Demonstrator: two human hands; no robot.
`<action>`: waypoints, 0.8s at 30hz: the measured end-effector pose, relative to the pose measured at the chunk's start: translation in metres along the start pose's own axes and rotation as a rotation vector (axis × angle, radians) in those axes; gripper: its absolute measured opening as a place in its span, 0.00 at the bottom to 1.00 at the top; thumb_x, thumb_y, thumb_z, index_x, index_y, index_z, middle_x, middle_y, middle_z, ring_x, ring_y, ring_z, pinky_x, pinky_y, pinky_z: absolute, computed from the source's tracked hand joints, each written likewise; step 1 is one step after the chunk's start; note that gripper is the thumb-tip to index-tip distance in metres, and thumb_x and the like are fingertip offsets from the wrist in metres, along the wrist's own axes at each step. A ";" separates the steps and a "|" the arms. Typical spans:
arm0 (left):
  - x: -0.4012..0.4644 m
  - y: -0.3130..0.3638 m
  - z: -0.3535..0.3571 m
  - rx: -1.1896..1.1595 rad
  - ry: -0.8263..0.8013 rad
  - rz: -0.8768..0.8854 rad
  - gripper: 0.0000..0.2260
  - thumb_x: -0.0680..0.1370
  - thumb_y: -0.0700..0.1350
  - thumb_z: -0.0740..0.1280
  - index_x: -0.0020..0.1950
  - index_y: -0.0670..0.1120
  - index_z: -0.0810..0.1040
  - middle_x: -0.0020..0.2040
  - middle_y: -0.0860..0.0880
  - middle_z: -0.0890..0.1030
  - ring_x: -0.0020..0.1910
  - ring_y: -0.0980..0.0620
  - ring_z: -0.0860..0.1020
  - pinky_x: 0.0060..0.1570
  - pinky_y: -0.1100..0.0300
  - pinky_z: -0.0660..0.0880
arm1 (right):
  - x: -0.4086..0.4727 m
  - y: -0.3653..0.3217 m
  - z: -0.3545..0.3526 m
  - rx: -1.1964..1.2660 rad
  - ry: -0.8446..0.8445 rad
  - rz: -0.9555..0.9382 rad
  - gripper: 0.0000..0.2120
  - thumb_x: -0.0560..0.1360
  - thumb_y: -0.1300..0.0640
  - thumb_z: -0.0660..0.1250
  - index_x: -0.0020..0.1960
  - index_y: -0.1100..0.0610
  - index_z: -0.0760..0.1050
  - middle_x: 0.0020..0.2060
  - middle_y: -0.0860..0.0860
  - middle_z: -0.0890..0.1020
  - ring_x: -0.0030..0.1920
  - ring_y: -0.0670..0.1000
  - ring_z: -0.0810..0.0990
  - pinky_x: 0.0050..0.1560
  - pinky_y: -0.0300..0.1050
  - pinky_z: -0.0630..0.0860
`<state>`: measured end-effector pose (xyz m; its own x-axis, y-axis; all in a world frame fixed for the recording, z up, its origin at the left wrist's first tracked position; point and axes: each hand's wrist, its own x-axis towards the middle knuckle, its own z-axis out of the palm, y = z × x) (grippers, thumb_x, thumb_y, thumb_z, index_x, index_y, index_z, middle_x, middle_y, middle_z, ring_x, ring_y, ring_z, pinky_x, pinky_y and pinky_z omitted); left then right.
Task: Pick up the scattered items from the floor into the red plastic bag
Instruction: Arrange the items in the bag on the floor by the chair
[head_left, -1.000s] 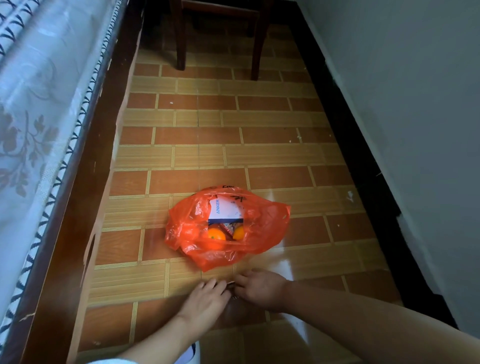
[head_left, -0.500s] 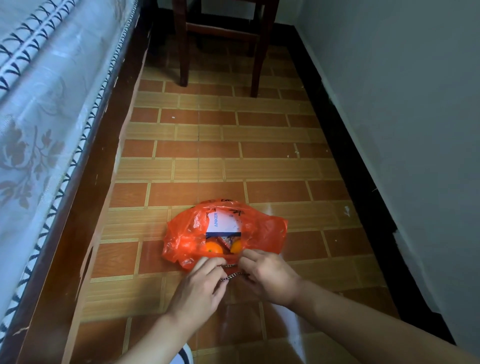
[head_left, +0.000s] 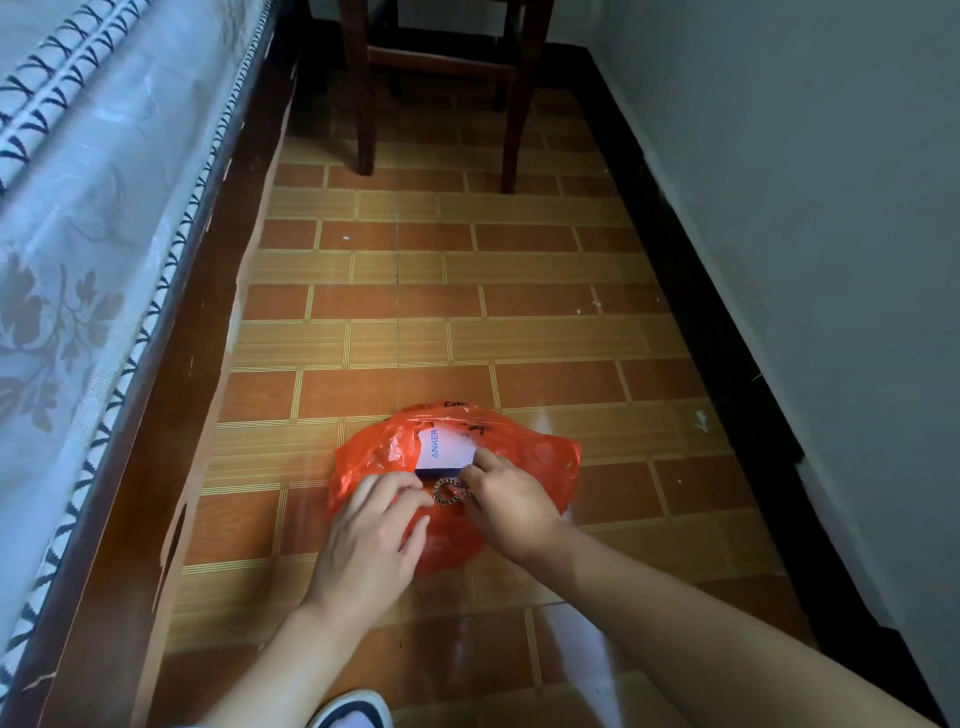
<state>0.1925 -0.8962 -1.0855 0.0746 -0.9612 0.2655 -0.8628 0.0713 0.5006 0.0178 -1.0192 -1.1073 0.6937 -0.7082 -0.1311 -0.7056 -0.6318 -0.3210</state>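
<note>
The red plastic bag (head_left: 540, 467) lies crumpled on the tiled floor (head_left: 467, 332), its mouth facing the person. Inside it a white box printed ANKER (head_left: 445, 451), with a dark blue edge, shows through the opening. Just in front of that box, over the bag's mouth, a small looped chain (head_left: 448, 491) of dark and pale links hangs between the two hands. The left hand (head_left: 371, 545) comes in from the lower left with its fingers bent, the fingertips (head_left: 415, 496) meeting at the left side of the chain; it appears to pinch the chain there, and its palm covers the near left part of the bag. The right hand (head_left: 506, 506) comes in from the lower right, fingers curled, its thumb and forefinger pinching the right side of the chain, while its upper fingers touch the corner of the ANKER box. Whatever else lies in the bag is hidden under the hands.

To the left runs a wooden bed frame (head_left: 171, 415) bearing a mattress (head_left: 78, 234) in a pale floral cover with dark zigzag piping. At the far end of the floor stand the dark legs of a wooden chair (head_left: 363, 104). A grey wall (head_left: 831, 260) with a black skirting strip runs along the right. At the bottom edge shows the toe of a white slipper (head_left: 353, 712).
</note>
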 end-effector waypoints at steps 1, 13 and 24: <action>0.000 -0.001 -0.004 0.007 0.017 0.014 0.05 0.79 0.42 0.71 0.54 0.48 0.84 0.57 0.53 0.79 0.59 0.50 0.77 0.60 0.53 0.77 | 0.006 -0.003 0.000 -0.001 -0.008 0.035 0.07 0.79 0.59 0.64 0.54 0.60 0.77 0.53 0.56 0.76 0.54 0.61 0.78 0.47 0.55 0.77; 0.001 -0.006 -0.032 0.177 0.091 -0.128 0.16 0.75 0.43 0.75 0.63 0.48 0.82 0.68 0.46 0.75 0.70 0.43 0.71 0.69 0.39 0.73 | 0.027 -0.006 0.006 0.060 -0.125 0.166 0.11 0.80 0.57 0.65 0.61 0.59 0.76 0.61 0.55 0.73 0.55 0.62 0.79 0.53 0.53 0.75; 0.020 -0.017 -0.041 0.175 -0.023 -0.457 0.25 0.79 0.51 0.72 0.74 0.50 0.70 0.64 0.49 0.81 0.62 0.46 0.81 0.59 0.47 0.81 | 0.012 0.001 -0.081 -0.307 0.185 0.093 0.18 0.72 0.62 0.71 0.61 0.56 0.78 0.59 0.53 0.77 0.58 0.57 0.76 0.57 0.57 0.77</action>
<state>0.2292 -0.9057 -1.0550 0.4559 -0.8895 0.0312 -0.8155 -0.4034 0.4150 0.0142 -1.0538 -1.0335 0.6064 -0.7945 0.0339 -0.7945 -0.6071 -0.0157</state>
